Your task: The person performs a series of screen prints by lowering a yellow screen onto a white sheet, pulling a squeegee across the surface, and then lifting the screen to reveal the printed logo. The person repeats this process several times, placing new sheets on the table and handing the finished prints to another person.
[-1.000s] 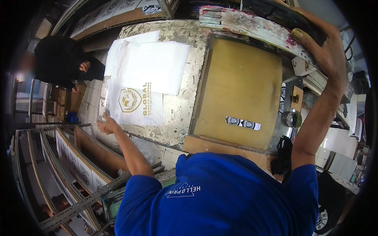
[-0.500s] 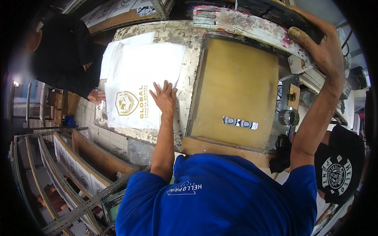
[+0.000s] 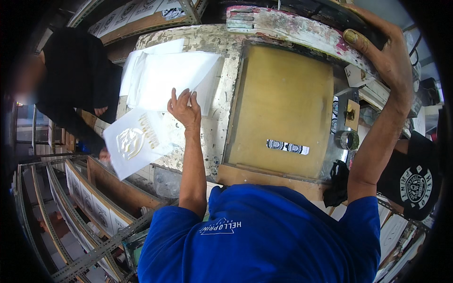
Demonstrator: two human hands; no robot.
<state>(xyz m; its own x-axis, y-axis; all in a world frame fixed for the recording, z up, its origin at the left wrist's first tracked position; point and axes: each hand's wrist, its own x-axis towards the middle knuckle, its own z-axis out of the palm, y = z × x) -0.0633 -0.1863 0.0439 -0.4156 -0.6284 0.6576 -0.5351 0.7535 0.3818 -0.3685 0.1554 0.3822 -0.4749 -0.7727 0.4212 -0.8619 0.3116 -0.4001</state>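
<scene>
My left hand [image 3: 185,108] is over the stack of white sheets [image 3: 160,70] on the left of the worktable. Its fingertips are together at a lifted edge of the top sheet. At the upper right my right hand [image 3: 388,59] grips the dark edge of a raised screen-printing frame [image 3: 347,19], its thumb stained yellow-brown. On the left, a person in black [image 3: 78,70] holds a tilted sheet with a gold crest print [image 3: 132,141]. The yellow-brown printing board [image 3: 283,99] lies in front of me, with a black-and-white strip [image 3: 288,146] near its lower edge.
A paint-crusted bar [image 3: 292,35] runs along the table's far side. Right of the board are a small pot [image 3: 348,140], a stained card [image 3: 352,114] and a black cloth [image 3: 337,184]. Metal racks with printed boards [image 3: 89,203] stand at the lower left.
The gold-printed sheet has left the stack, carried left and nearer by the person in black. My left hand has moved slightly left and drawn its fingers together. My right hand stays put.
</scene>
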